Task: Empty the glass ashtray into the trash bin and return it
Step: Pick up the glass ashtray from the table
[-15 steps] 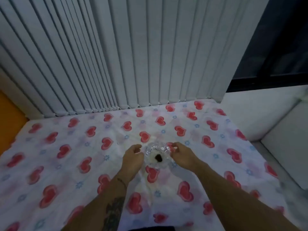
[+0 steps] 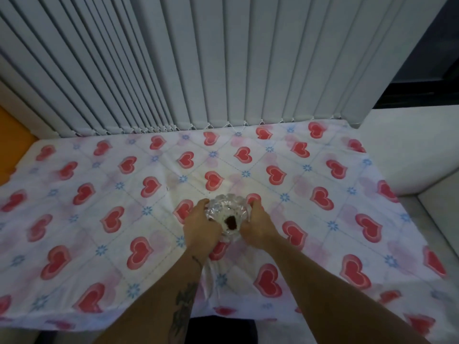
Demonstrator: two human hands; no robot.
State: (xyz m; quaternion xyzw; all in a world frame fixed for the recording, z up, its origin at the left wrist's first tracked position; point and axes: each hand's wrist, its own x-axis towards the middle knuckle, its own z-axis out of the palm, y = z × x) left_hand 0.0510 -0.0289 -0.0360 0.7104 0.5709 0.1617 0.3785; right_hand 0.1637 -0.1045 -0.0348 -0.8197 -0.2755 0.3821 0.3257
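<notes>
Vertical blinds (image 2: 198, 58) fill the top half, slats hanging down to the far edge of the worktop; top ends cut off by the frame. Dark window strip (image 2: 427, 70) at upper right, nothing readable in it. Worktop is covered by a white cloth with red hearts (image 2: 323, 170), cloth creased near the middle; what lies under the cloth is hidden. Orange patch (image 2: 12, 135) at far left, cut off, can't tell what it is. Pale surface (image 2: 422, 214) at right, possibly a seat, edges out of frame. Dark shape at the bottom edge between the forearms, unclear.

Both forearms come in from the bottom; the left one has a tattoo, blurred. Left hand (image 2: 201, 224) and right hand (image 2: 258, 227) cup the glass ashtray (image 2: 227, 212) from either side, grip closed round its rim, fingers curled on the glass. Ashtray sits at worktop centre; lifted or resting, can't tell. Near rim hidden by the hands. Dark lump (image 2: 230, 222) inside, too blurred to identify.
</notes>
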